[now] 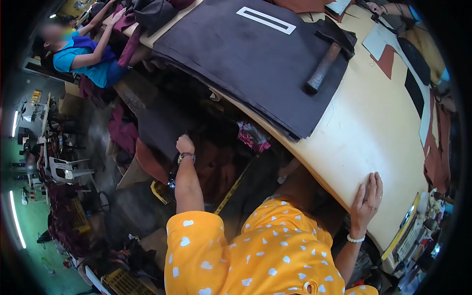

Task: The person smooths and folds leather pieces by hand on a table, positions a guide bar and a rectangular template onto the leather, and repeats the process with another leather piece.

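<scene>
My left hand (185, 144) is closed low beside the table, against a dark sheet (160, 123); what its fingers hold is hidden in shadow. Flat on the bare cream tabletop (344, 142) rests my right hand (366, 201), fingers stretched out and nothing in it. A stack of dark sheets (246, 59) covers the table's far part. On the stack lie a hammer (324, 67) with a worn handle and a white slotted template (266, 20).
A person in blue (91, 56) works at the far left end of the table. Another person's hand (376, 8) shows at the top right. Reddish-brown pieces (440, 147) and tools line the right edge. A yellow strip (236, 184) and reddish material (152, 162) lie below the table.
</scene>
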Motion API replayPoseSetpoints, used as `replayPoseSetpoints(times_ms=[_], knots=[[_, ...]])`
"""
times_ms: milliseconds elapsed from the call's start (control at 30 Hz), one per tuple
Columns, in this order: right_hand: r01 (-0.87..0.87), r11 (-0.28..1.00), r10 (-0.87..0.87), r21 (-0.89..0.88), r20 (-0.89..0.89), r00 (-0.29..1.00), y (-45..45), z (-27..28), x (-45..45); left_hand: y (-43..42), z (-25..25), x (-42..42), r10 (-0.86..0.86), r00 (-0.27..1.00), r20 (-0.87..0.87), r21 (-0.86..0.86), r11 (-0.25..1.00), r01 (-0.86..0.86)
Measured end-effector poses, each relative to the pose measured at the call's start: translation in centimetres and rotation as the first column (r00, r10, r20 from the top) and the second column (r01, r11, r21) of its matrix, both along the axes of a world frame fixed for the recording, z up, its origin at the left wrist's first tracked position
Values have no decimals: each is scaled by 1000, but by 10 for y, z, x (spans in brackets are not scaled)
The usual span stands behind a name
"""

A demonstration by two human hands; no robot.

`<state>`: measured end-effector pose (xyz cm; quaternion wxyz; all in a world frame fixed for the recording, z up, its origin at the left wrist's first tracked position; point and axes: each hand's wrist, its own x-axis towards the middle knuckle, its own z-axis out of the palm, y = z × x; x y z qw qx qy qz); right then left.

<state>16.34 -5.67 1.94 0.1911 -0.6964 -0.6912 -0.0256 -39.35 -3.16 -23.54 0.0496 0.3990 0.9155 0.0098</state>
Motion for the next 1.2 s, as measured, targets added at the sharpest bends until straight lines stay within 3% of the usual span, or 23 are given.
replayPoseSetpoints(times_ms=[133, 333, 633, 733, 833, 933, 967, 1067, 1200], knots=[[11, 1000, -11, -3, -11, 1000, 0, 3, -3, 1, 27, 7, -40, 999, -18, 57, 998, 41], [5, 1000, -5, 3, -26, 1000, 0, 3, -2, 6, 24, -7, -25, 999, 46, 156, 988, 18], [2, 1000, -2, 0, -18, 1000, 0, 3, 0, 16, 34, -11, -38, 999, -29, 53, 998, 39], [-2, 1000, 3, 11, -26, 1000, 0, 1, 0, 8, 48, -19, -152, 978, 141, 131, 982, 134], [-12, 1000, 13, 18, -13, 1000, 0, 1, 1, 6, 53, -29, -168, 959, 227, 193, 973, 125], [-15, 1000, 16, 23, -14, 1000, -2, 0, 2, 8, 66, -15, -233, 972, 38, 484, 855, 186], [-15, 999, 15, 28, -16, 1000, -1, 0, 2, 10, 71, -4, -193, 970, 147, 580, 811, 74], [-11, 999, 11, 44, -13, 1000, -1, -1, 2, 11, 124, 64, -214, 952, 220, 690, 724, 4], [-40, 990, 63, 133, -172, 983, -5, 0, 4, 3, 199, 175, -430, 852, 298, 782, 621, 40]])
